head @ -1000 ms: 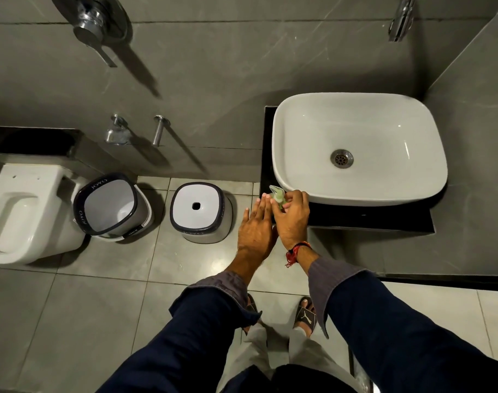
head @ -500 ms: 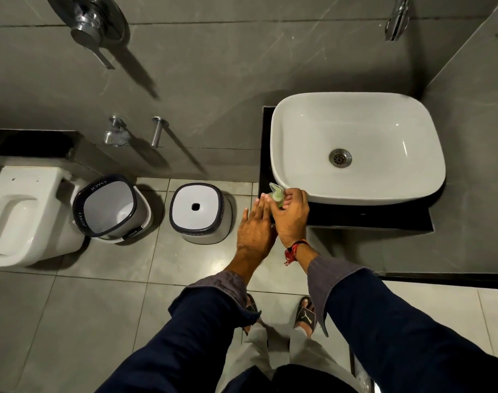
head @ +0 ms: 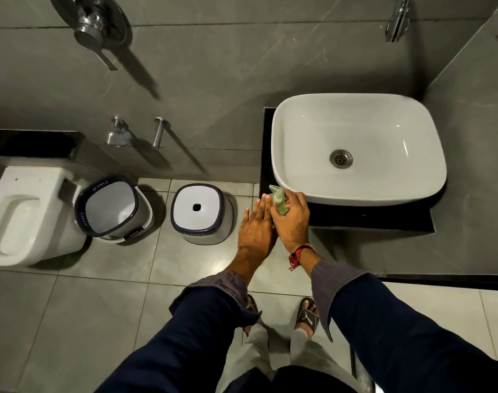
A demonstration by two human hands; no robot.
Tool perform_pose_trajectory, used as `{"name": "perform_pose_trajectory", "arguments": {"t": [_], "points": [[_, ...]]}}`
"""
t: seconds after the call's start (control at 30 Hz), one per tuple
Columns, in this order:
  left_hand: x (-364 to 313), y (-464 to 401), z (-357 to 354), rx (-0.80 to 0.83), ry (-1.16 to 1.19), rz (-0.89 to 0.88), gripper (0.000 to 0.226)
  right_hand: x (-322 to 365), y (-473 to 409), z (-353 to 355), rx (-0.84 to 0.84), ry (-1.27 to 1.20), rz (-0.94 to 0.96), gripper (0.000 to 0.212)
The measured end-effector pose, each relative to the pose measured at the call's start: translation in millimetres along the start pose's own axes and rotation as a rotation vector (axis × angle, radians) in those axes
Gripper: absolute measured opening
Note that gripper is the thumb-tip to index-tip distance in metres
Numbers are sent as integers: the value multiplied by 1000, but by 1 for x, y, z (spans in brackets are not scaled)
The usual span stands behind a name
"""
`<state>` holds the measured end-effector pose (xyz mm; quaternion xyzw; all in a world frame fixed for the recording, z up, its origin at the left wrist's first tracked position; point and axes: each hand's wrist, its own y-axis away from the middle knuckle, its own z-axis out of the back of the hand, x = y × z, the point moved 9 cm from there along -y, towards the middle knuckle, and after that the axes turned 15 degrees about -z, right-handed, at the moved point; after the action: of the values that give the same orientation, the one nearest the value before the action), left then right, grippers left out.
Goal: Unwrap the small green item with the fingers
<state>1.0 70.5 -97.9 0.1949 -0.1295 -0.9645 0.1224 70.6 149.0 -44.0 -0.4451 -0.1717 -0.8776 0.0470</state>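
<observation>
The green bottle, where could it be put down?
The right hand grips the green bottle. Bare black counter runs along the sink's front edge. The floor between stool and left hand is narrow, and bucket crowds toilet.

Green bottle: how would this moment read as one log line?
right hand: grips green bottle | left hand: flat beside it | place: at sink edge

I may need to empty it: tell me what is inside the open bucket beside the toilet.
The open bucket shows bare pale walls and part of a pale bottom, with nothing visible inside. Its near rim hides the near part of the bottom.
</observation>
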Motion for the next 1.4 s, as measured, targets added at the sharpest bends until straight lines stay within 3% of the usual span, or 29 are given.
{"name": "perform_pose_trajectory", "arguments": {"t": [0.13, 0.33, 0.53, 0.73, 0.9, 1.4], "points": [[0, 0, 1, -13, 0, 9, 84, -3, -8, 4, -31, -8, -41, 29], [-1, 0, 0, -2, -13, 3, 83, 1, -1, -2, 14, 10, 3, 44], [-1, 0, 0, -5, 7, 6, 83, -5, -10, 3, -16, -17, -51, 32], [-3, 1, -1, 3, -8, -12, 83, 2, 2, -4, -19, 9, -30, 48], [-5, 4, 3, -16, 7, -3, 82, -2, -5, -1, -42, 44, -51, 33], [-9, 6, 2, -24, 25, 18, 79, -4, -8, 6, -54, 22, -104, 40]]}}
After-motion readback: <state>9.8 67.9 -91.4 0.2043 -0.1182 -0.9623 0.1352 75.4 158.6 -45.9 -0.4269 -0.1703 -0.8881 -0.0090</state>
